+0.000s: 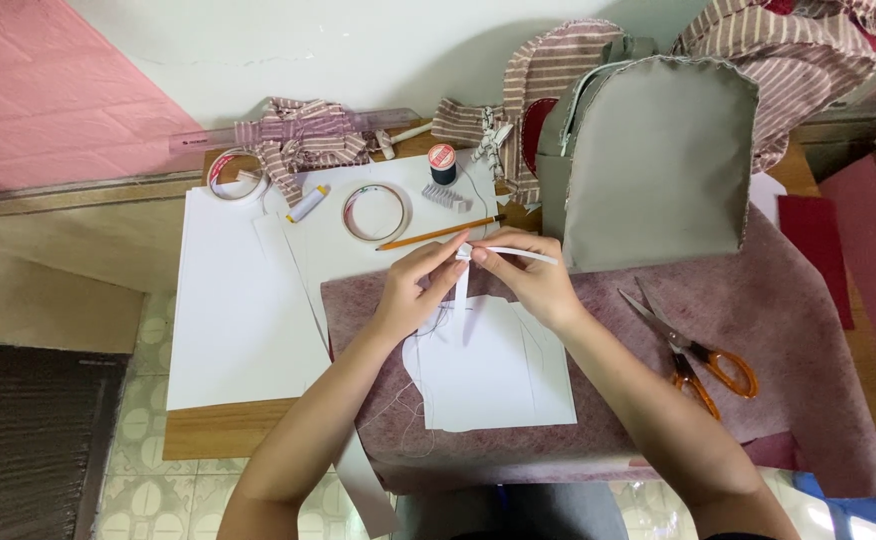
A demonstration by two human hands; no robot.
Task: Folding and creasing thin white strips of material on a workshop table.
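Note:
My left hand (413,290) and my right hand (528,280) meet over the table's middle, both pinching a narrow white strap (511,252). One end of the strap sticks out to the right, another part hangs down between my hands. A thin thread trails from the hands down over a white paper pattern piece (488,375). The pattern lies on mauve felt fabric (808,330). An orange pencil (438,233) lies just beyond my fingertips.
Orange-handled scissors (693,350) rest on the felt at right. A grey half-made backpack (653,160) stands behind, with striped fabric (303,140) around. Two tape rolls (376,212) (236,173), a thread spool (443,163), a glue stick (310,203), a clear ruler (288,128) and white paper sheets (233,310) lie at left.

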